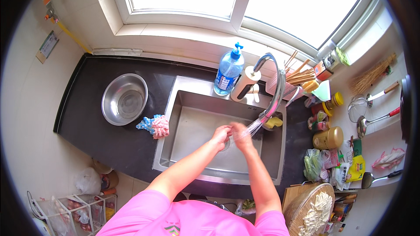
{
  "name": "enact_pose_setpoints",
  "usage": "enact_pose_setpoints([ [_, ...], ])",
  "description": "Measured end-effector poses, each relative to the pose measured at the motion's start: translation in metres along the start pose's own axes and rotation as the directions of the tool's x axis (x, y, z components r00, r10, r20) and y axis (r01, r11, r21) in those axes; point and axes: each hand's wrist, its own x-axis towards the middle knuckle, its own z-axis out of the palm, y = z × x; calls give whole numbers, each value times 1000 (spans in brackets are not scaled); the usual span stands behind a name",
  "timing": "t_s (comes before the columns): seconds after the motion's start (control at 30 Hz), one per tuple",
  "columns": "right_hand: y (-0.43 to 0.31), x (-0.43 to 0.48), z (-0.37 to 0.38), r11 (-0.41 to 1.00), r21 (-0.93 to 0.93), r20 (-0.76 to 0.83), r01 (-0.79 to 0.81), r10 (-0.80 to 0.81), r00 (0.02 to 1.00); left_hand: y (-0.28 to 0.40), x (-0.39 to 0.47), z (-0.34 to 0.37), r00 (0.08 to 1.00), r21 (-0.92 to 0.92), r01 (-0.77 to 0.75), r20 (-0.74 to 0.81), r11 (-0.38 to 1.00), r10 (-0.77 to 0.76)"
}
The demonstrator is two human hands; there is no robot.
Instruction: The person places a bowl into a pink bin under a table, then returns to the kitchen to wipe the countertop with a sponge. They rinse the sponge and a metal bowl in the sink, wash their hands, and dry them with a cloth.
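Observation:
Over the stainless steel sink, my left hand is raised with loosely bent fingers, close to the other hand. My right hand is in the stream of running water, blurred by motion. I see nothing held in the left; the right's fingers are too blurred to read. The water falls from the curved spout of a chrome faucet. Below my hands, the drain is partly hidden. A yellow sponge rests at the sink's right side.
On the dark counter are a metal basin and a crumpled cloth. Behind the sink stand a blue pump bottle and a pink basket of chopsticks. At right are jars, bags and a round tray of pale pieces.

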Motion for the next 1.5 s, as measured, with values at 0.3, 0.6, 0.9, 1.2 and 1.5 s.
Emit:
enact_pose_setpoints([
  [0.3, -34, -23, 0, 994, 80, 10, -72, 72, 997, -15, 10, -5, 983, -303, 170, 112, 938, -143],
  [0.6, -36, -24, -1, 1000, -3, -34, 11, -12, 999, -12, 11, -8, 968, -360, 217, 199, 907, -152],
  [0.9, -50, -22, -13, 997, 34, -109, 70, -66, 992, 6, -10, -4, 950, -291, 230, 276, 929, -148],
  [1.2, -58, -20, -2, 989, 149, -293, -22, 65, 954, 5, -11, -7, 897, -356, 185, 441, 916, -10],
  [1.5, -66, -25, 0, 942, 309, -293, -128, 222, 930, 4, -11, -12, 841, -358, 259, 540, 897, -28],
])
